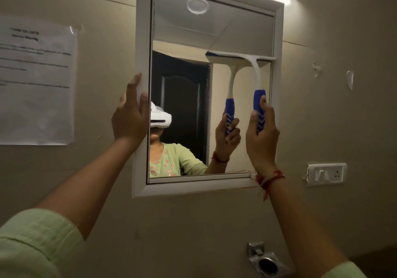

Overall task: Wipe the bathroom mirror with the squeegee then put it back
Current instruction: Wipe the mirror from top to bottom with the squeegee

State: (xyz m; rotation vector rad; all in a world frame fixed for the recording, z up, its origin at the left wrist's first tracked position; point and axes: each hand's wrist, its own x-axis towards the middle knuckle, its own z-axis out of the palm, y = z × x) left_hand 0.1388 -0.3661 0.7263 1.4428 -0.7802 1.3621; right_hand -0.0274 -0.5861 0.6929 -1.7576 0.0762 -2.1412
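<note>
Squeegee high on the mirror, our 2 hands up at the frame.

Around us: a taped paper notice (36, 80) on the left wall, a switch plate (326, 173) to the right, a metal holder (266, 260) below. The squeegee (256, 78) stands handle-down, blade level against the mirror (184, 80) near its right edge (its reflection alongside). Our right hand (262, 136) wraps the blue handle; our left hand (131, 116), fingers loosely spread, rests on the white frame's (142, 41) left side.

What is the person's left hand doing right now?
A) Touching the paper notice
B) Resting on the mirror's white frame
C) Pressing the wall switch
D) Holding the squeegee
B: the left hand rests on the mirror frame, while the right hand grips the squeegee.
</note>
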